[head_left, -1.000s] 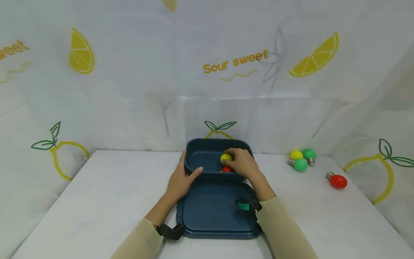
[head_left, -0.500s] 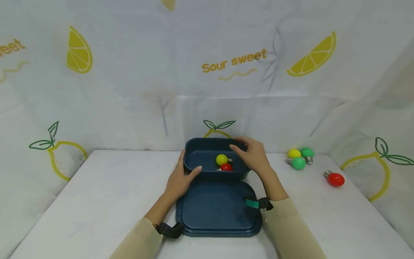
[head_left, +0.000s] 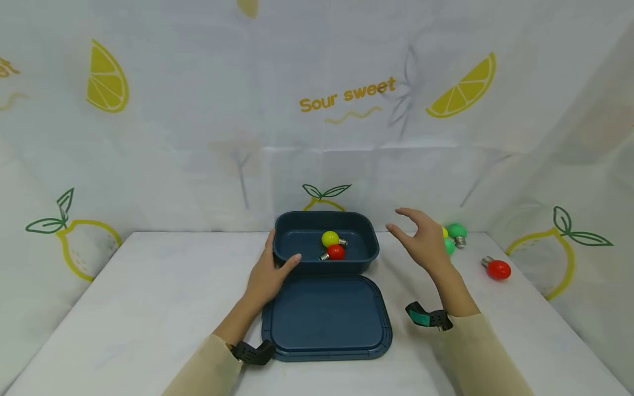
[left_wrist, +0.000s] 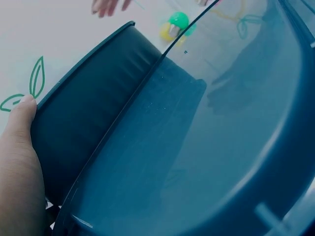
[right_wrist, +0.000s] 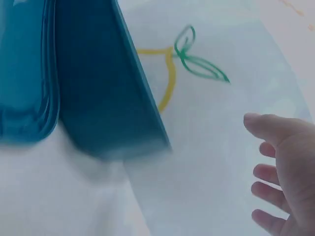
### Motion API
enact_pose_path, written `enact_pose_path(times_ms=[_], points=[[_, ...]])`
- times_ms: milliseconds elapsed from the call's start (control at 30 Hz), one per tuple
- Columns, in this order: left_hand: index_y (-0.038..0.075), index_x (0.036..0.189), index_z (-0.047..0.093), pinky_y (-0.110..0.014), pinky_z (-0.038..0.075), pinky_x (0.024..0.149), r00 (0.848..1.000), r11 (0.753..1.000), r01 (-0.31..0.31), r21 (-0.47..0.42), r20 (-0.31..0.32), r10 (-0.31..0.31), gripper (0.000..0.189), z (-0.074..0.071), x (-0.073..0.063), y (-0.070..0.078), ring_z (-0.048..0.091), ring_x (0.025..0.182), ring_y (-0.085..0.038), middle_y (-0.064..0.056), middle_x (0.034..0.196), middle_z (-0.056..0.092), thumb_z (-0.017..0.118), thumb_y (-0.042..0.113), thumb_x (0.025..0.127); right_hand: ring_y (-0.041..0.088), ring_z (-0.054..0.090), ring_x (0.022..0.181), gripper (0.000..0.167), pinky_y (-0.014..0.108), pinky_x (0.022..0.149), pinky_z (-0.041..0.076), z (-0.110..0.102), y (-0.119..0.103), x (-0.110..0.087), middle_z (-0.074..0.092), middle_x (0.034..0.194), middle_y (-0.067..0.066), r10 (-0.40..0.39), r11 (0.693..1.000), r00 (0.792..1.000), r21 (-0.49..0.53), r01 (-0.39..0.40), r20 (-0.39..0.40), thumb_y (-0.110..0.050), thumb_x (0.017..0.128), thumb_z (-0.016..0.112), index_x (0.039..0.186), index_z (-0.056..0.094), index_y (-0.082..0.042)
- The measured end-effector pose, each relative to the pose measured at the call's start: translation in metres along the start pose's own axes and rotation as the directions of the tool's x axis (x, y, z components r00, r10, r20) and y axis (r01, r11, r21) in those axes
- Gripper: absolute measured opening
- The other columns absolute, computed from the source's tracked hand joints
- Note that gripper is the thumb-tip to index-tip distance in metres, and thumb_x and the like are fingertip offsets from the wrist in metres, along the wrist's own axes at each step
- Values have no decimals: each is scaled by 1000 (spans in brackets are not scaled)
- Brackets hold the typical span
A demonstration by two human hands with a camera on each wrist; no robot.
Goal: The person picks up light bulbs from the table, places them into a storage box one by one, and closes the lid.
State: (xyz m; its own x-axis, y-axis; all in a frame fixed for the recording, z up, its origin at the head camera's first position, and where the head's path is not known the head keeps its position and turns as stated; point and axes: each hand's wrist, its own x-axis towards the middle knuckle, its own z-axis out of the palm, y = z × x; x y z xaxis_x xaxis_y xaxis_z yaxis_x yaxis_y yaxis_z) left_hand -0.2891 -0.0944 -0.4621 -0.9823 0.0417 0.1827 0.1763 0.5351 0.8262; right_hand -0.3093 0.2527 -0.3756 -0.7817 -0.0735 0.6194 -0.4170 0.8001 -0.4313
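A dark blue plastic box (head_left: pixel 297 236) stands towards the back of the table. Inside lie a yellow bulb (head_left: pixel 329 238) and a red bulb (head_left: pixel 336 252) with silver screw bases. My left hand (head_left: pixel 261 279) holds the box at its front left corner, thumb at the front rim and fingers along the left side. Right of the box, my right hand (head_left: pixel 426 245) is in the air with thumb and fingers apart and nothing between them. It overlaps part of a small group of bulbs behind it, among them a green bulb (head_left: pixel 457 230).
In front of the box lies a matching dark blue lid (head_left: pixel 327 316), flat on the white table (head_left: pixel 148 308). Farther right rests another red bulb (head_left: pixel 498 269). A pale printed cloth (head_left: pixel 198 165) hangs behind the table.
My right hand has let go of the yellow bulb inside the box and moved out to the right, towards the loose bulbs. The left hand has stayed on the box.
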Motion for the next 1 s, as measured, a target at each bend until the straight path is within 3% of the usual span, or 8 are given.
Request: enact_pose_path(times_ms=[200,533,767,1000], points=[[25,165,7,-61,29,121,1000,1000,-8,-5,-11,8,98,-3,1,1,29,155,-32,-6,170,22,61,63,92,44,61,123,46,61,100,49,-3,23,-9,66,130,26,22,1000,1000,-11,-22,-10,-19,88,79,128,66,1],[27,165,6,-59,27,122,1000,1000,11,-4,5,-11,98,0,-1,0,26,156,-30,-5,170,20,60,64,92,47,53,131,52,65,106,42,-8,59,-23,61,137,27,171,985,985,-5,-172,-29,-23,88,80,130,64,2],[28,164,5,-60,28,122,1000,1000,17,4,9,-17,97,0,-1,0,27,155,-31,-5,170,20,59,64,93,45,52,130,52,64,106,43,-9,74,-30,61,138,26,223,973,974,-53,-226,-46,-25,89,79,131,64,1],[25,165,6,-59,29,122,1000,1000,11,2,4,-11,97,-1,-1,1,28,155,-31,-5,170,21,60,62,93,49,41,139,51,69,113,31,-11,88,-38,55,141,30,296,952,955,-79,-296,-3,-26,91,76,132,62,2]])
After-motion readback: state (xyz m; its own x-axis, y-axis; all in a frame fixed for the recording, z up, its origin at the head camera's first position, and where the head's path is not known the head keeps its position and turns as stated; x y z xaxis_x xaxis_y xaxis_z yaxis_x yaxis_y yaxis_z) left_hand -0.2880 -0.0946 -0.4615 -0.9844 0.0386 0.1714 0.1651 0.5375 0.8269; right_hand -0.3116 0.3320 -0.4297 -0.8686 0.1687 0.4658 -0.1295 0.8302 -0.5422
